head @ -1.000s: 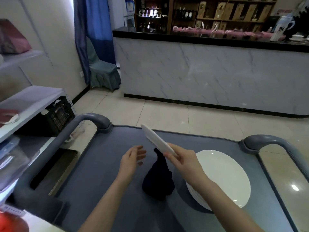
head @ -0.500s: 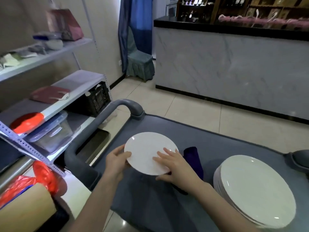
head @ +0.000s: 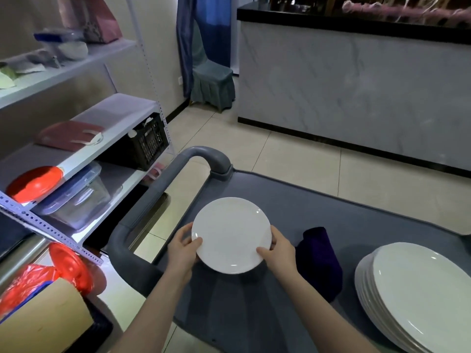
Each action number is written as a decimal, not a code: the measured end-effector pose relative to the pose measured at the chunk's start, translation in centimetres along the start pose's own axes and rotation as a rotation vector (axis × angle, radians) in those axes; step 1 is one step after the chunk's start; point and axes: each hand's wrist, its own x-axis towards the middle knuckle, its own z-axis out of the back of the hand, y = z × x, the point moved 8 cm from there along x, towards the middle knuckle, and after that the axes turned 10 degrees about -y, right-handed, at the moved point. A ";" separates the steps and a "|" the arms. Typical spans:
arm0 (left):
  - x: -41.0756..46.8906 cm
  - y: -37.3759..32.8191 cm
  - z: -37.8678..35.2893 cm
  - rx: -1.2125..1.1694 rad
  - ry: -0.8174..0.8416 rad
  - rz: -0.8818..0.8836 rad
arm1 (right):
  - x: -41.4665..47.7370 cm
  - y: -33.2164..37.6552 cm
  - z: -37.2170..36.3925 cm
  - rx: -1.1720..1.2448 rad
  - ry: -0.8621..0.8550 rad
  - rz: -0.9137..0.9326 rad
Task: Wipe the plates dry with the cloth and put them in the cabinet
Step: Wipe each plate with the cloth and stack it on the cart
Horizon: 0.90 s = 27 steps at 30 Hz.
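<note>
A small round white plate (head: 230,233) is held flat above the grey cart top (head: 331,212). My left hand (head: 182,250) grips its left rim with the thumb on top. My right hand (head: 279,249) grips its right rim the same way. A dark blue cloth (head: 318,261) lies bunched on the cart just right of my right hand, touched by neither hand. A stack of larger white plates (head: 413,296) sits at the cart's right end.
A metal shelf unit (head: 84,154) stands at the left with a black crate (head: 146,141), a clear lidded container (head: 76,197) and red items. The cart's grey handle (head: 163,189) curves between shelf and plate. A marble-fronted counter (head: 356,80) runs across the back.
The plate went from tilted on edge in my right hand alone to level between both hands. The cloth was let go onto the cart. My view swung left toward the shelves.
</note>
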 end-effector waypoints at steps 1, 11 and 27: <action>0.6 0.0 -0.3 0.027 0.009 -0.012 | 0.3 0.0 -0.3 -0.003 -0.009 -0.004; 4.8 -0.1 -2.4 0.381 0.125 -0.153 | 2.8 -1.3 -2.1 -0.049 -0.097 -0.093; 4.7 -0.9 -2.4 0.672 0.078 -0.307 | 3.5 -2.2 -2.6 -0.239 -0.090 -0.073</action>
